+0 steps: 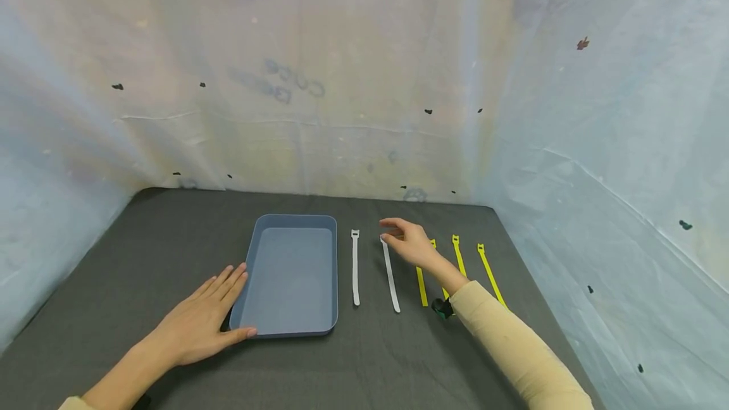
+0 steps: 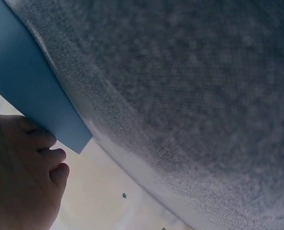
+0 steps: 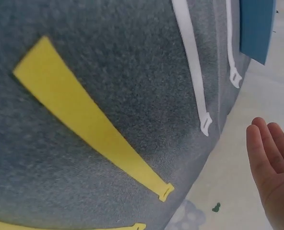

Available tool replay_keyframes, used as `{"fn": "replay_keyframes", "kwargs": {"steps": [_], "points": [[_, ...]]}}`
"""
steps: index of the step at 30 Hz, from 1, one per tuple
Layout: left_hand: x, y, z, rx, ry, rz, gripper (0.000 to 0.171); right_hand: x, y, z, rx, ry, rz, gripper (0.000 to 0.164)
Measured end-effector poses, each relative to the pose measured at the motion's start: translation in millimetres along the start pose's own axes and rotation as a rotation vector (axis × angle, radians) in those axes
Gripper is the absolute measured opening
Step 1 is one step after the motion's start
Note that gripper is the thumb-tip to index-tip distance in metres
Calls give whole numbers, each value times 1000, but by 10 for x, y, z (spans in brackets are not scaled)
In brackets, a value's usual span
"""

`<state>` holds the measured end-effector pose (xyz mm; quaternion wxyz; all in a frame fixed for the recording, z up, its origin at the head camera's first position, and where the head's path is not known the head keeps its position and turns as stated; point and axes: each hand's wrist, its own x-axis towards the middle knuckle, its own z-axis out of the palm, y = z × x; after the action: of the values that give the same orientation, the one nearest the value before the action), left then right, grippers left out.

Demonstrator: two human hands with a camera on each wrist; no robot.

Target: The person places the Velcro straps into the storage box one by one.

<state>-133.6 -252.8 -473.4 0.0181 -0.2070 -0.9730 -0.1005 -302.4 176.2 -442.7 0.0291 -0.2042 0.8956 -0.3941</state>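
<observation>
My left hand [image 1: 199, 321] lies at the left side of a shallow blue-grey tray [image 1: 293, 283], fingers spread and straight, its thumb at the near left corner. No object shows inside the tray. To the tray's right, a white cable strap [image 1: 355, 271] with a slotted head lies lengthwise. Over the head of a second white cable strap [image 1: 391, 280] hovers my right hand [image 1: 411, 242], fingers loosely bent and apart from the thumb. The right wrist view shows that hand with nothing in it, and a yellow cable strap [image 3: 94, 129] lying flat below.
More yellow cable straps [image 1: 492, 274] lie toward the right, partly hidden by my right forearm. Dark grey cloth [image 1: 171, 239] covers the table. Pale plastic sheeting [image 1: 342, 81] hangs behind and along both sides.
</observation>
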Motion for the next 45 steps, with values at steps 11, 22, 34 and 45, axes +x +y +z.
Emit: {"fn": "replay_keyframes", "kwargs": {"steps": [11, 22, 34, 45], "points": [[-28, 30, -8, 4, -3, 3, 107, 216, 41, 136, -15, -103, 1, 43], [-14, 93, -25, -2, -9, -1, 108, 407, 92, 263, -20, -170, 16, 42], [-27, 144, -10, -4, -2, 6, 108, 523, 55, 350, -175, -227, -23, 43], [-4, 160, 11, -4, -7, 8, 109, 531, 71, 398, -254, -226, -56, 46]]}}
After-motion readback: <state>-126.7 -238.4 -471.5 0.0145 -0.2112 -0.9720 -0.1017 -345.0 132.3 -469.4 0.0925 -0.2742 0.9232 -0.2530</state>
